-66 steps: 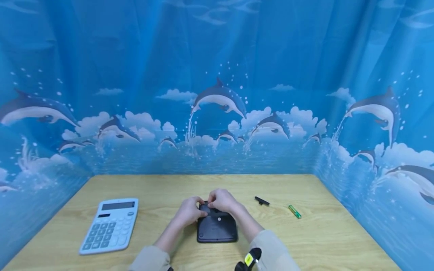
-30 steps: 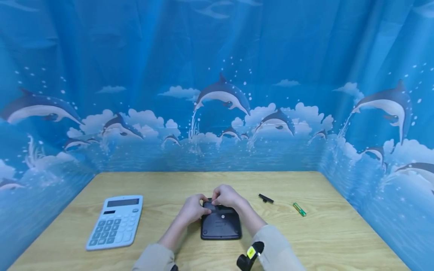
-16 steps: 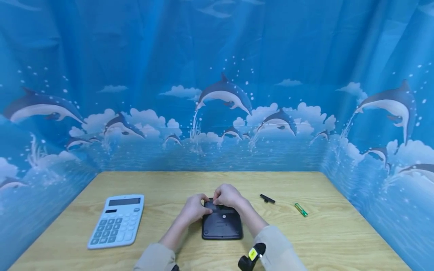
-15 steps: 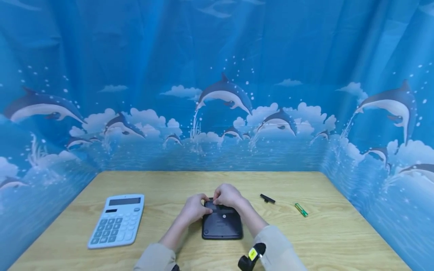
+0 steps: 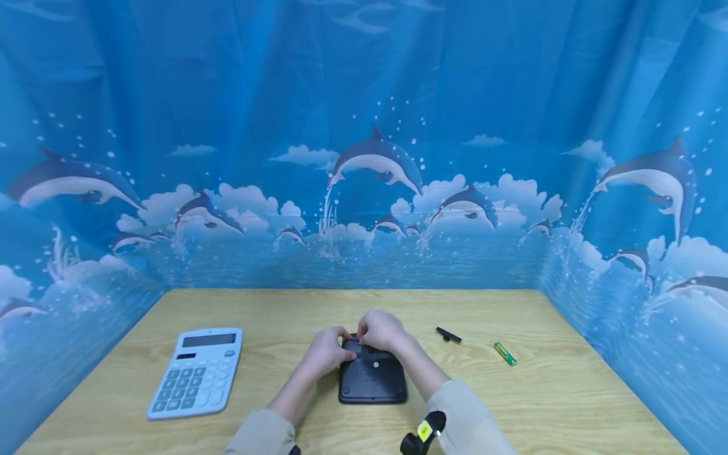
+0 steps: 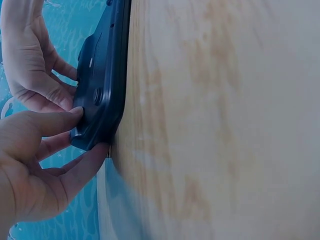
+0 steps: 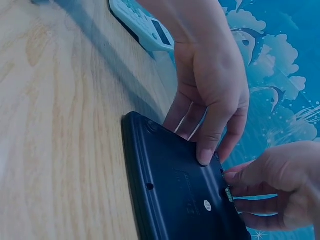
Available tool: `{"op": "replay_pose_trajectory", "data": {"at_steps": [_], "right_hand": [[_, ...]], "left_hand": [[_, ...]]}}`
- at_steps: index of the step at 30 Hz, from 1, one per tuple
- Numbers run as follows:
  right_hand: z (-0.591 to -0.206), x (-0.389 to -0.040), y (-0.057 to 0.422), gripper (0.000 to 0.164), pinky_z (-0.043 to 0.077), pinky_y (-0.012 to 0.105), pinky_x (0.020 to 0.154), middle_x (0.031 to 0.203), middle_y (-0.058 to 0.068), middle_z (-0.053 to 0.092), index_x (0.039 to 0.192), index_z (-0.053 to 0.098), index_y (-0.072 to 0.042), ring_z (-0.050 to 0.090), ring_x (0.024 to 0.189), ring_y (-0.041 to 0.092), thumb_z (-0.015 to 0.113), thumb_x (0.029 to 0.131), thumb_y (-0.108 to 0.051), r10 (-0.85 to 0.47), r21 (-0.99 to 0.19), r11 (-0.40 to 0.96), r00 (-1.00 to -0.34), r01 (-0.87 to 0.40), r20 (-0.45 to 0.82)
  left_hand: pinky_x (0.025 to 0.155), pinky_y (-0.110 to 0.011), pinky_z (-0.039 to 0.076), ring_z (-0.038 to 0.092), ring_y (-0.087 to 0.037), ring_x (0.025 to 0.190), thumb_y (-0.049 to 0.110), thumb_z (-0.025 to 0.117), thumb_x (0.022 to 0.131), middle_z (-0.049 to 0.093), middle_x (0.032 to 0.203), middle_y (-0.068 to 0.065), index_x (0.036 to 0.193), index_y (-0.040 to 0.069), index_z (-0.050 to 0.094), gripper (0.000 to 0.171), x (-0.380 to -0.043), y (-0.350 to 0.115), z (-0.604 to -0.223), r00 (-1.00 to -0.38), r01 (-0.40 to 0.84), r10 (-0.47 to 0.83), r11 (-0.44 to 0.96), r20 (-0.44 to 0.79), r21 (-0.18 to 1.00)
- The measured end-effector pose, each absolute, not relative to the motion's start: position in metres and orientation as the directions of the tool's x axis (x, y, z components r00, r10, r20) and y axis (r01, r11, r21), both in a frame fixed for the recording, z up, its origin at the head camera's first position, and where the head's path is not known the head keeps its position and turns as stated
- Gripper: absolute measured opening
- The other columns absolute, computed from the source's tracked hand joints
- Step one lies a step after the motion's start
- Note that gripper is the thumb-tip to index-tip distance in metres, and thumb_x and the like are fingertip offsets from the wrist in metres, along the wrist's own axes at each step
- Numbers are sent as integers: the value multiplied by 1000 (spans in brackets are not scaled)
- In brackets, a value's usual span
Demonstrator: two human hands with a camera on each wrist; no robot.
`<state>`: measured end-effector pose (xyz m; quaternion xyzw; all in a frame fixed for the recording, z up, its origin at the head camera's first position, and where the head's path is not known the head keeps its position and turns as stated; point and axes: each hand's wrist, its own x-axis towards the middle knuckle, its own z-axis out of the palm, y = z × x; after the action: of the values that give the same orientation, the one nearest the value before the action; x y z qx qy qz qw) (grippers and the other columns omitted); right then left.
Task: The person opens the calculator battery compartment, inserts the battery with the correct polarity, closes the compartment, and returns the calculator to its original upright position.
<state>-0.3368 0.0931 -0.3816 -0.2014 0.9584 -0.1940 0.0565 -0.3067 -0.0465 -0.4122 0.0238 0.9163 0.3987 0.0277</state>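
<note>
A black calculator [image 5: 372, 382] lies back side up on the table, its key side hidden. My left hand [image 5: 326, 351] grips its far left corner, thumb pressed on the back and fingers around the edge, as the left wrist view shows. At the far end, my right hand [image 5: 381, 332] has thumb and fingers curled at the battery slot. In the right wrist view a green battery [image 7: 229, 195] shows at that slot, pinched by the right hand's fingertips and partly covered. A small black battery cover [image 5: 448, 334] lies to the right, with a second green battery [image 5: 505, 353] beyond it.
A light blue calculator [image 5: 196, 373] lies face up on the left of the wooden table [image 5: 540, 411]. A blue curtain [image 5: 364, 82] printed with dolphins stands along the back and both sides. A black wrist camera [image 5: 423, 433] sits at the right sleeve.
The head view has shifted slightly, moving everything a little to the right in the picture. Both hands stay at the calculator's far end; the right fingertips have made only small movements.
</note>
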Motion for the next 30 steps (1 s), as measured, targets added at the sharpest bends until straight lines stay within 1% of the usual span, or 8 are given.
{"op": "replay_pose_trajectory", "data": {"at_steps": [7,16,22,30], "right_hand": [[-382,-338,94,8,47,31,64,75,-7,63,78,72,-15,54,69,10,68,81,-10,-400,-402,846,-915,-351,-43],[-384,-338,95,6,46,30,61,74,-6,62,76,70,-15,53,67,10,68,81,-12,-401,-403,842,-916,-359,-22],[-384,-337,95,7,45,29,60,72,-6,61,75,69,-15,52,66,10,68,81,-11,-412,-392,840,-911,-376,-8],[-383,-337,94,9,44,28,59,71,-7,60,73,68,-16,51,65,10,68,82,-11,-414,-364,850,-910,-380,-17]], "left_hand": [[44,-28,47,55,-18,58,4,76,73,60,90,-12,99,2,62,30,-306,-47,-413,-997,35,71,676,-19,736],[42,-27,47,53,-16,52,4,75,73,60,83,-11,101,2,62,30,-306,-47,-413,-997,40,74,677,-15,735],[43,-27,47,55,-17,57,4,76,73,60,88,-12,99,2,62,30,-307,-48,-411,-998,42,69,681,-7,731],[44,-27,47,55,-18,60,5,76,74,60,91,-13,100,3,62,30,-306,-47,-412,-997,39,71,687,-15,726]]}}
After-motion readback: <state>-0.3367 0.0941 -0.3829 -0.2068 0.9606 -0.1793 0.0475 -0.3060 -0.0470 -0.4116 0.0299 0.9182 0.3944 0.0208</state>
